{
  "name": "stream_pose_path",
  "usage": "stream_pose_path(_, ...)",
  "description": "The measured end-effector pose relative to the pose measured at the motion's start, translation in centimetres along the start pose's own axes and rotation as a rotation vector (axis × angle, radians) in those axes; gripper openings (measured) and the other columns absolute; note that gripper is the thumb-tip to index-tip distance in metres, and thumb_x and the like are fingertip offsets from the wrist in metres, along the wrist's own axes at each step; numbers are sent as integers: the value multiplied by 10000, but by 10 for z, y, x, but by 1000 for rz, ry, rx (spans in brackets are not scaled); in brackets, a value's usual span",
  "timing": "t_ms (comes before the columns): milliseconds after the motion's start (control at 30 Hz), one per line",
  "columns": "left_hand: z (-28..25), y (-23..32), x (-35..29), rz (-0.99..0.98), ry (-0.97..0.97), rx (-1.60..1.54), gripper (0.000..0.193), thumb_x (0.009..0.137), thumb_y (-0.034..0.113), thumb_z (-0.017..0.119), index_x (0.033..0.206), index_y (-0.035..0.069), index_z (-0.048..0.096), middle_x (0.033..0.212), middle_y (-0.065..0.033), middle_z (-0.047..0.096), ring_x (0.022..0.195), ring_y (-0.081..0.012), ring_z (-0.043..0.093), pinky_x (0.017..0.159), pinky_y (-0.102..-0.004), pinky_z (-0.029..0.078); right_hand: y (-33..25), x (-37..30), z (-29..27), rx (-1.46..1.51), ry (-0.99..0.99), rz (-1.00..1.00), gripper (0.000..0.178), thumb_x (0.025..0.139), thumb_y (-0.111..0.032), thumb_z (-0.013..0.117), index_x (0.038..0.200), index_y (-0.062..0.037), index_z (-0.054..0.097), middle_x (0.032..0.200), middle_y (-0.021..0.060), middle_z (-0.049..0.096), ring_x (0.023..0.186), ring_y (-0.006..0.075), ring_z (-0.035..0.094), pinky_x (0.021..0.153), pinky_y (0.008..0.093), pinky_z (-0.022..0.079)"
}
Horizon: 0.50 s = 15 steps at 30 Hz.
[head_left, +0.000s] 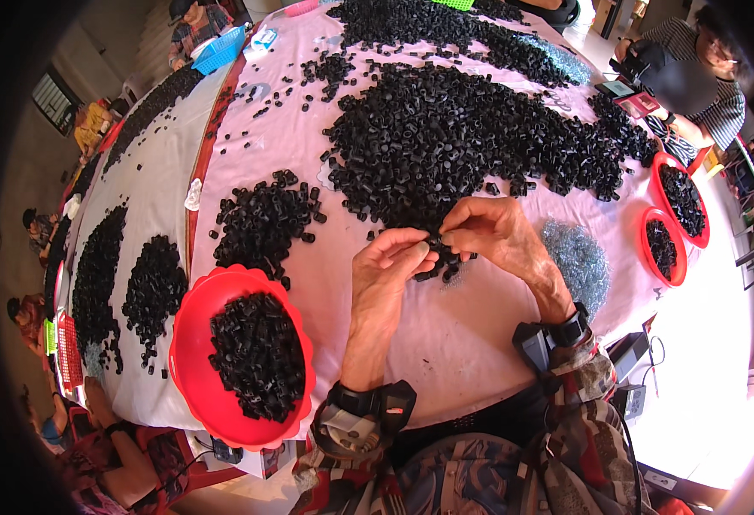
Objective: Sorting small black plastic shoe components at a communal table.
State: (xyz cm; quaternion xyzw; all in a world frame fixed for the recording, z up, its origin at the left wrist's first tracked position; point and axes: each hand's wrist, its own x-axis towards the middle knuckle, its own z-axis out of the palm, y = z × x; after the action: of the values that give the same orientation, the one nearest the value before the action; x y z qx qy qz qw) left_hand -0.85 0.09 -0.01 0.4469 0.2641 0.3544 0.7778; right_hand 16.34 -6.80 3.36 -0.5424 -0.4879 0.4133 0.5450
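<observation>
My left hand (387, 264) and my right hand (495, 233) meet over the pink-covered table, fingertips almost touching. Both are closed in a pinch around a small black plastic cap (436, 244), which is mostly covered by the fingers and hard to separate from the caps behind. Just beyond them spreads a large heap of black caps (445, 129). To the right of my right forearm lies a pile of small clear bluish plastic pieces (576, 268). A smaller heap of black caps (261, 225) is left of my left hand.
A red scalloped bowl (190, 360) of black caps stands at the near left. Two red bowls (701, 225) (675, 273) of caps sit at the right edge. A person (694, 86) works at the far right; others sit leftward. A blue basket (220, 53) is at the far left.
</observation>
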Motion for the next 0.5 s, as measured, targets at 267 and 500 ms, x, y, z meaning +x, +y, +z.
stream_pose_path(267,-2,-3,2,-16,-5,-62,146,862,14,630,1005,-13,632,901,-103,669,798,-163,662,726,-257,538,1,0,6,6,26,22,74,815,-52,664,844,16,659,708,40,641,598,77,582,539,216,481)
stream_pose_path(500,-2,-5,2,-9,-2,-53,140,858,8,630,998,-7,630,894,-103,667,798,-168,663,732,-262,541,8,0,6,-9,27,6,82,837,-68,654,852,13,654,706,41,641,593,74,581,532,217,479)
